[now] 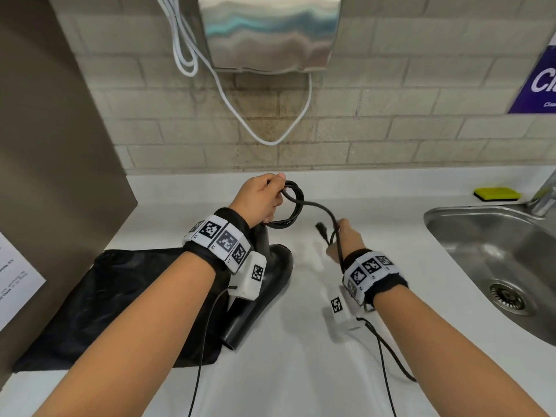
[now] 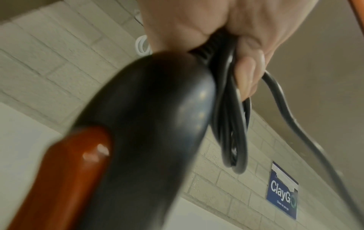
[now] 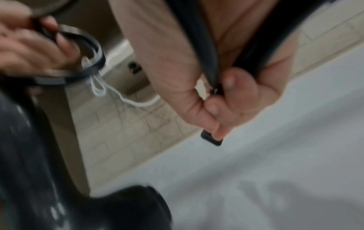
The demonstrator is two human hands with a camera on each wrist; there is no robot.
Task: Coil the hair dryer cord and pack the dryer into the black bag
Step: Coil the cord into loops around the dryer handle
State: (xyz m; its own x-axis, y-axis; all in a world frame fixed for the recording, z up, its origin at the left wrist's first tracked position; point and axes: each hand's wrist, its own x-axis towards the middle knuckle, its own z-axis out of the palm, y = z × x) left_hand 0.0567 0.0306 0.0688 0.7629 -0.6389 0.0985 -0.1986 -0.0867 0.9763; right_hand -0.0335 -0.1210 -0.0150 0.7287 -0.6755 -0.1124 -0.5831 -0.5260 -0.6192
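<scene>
The black hair dryer [image 1: 264, 284] stands on the white counter, its barrel pointing toward me and its handle up under my left wrist. My left hand [image 1: 264, 197] grips several coiled loops of the black cord [image 1: 290, 206] above the handle; the left wrist view shows the loops [image 2: 232, 124] bunched under my curled fingers beside the dryer body [image 2: 141, 124]. From there the cord runs right to my right hand [image 1: 343, 236], which pinches it near the plug [image 1: 322, 230]. The black bag [image 1: 114, 302] lies flat on the counter to the dryer's left.
A steel sink [image 1: 496, 260] is set into the counter at right, with a yellow sponge [image 1: 496, 194] behind it. A metal hand dryer [image 1: 267, 31] with a hanging white cable [image 1: 270, 139] is on the tiled wall. A grey panel [image 1: 45, 145] borders the left.
</scene>
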